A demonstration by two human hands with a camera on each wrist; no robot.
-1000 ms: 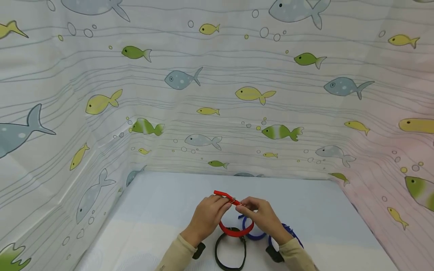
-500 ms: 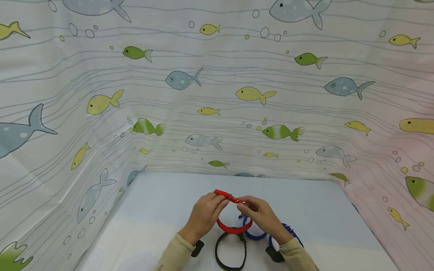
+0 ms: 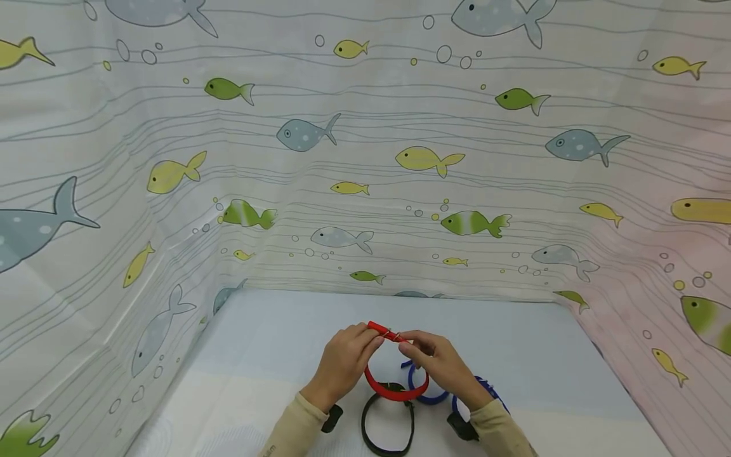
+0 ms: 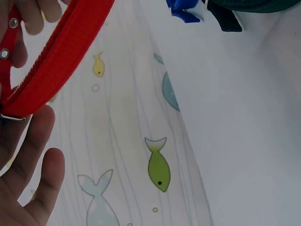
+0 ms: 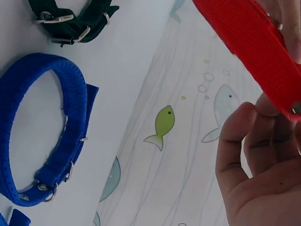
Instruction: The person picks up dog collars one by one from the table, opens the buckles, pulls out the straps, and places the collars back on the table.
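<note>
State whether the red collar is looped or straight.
Looped: the red collar makes a ring held by the left hand and right hand. Whether it's fastened, I cannot tell.

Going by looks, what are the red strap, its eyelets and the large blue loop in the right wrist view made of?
Red strap: probably nylon or similar webbing, matte; a ribbed weave shows.
Eyelets: likely metal, shiny; silvery rims catch the light.
Blue loop: apparently similar webbing, fairly matte, with a fabric-like edge; the exact fibre can't be told.

The red collar is rough, matt woven cloth with shiny metal fittings; the blue collar looks alike. The fish-printed sheet seems smooth, perhaps plastic.
</note>
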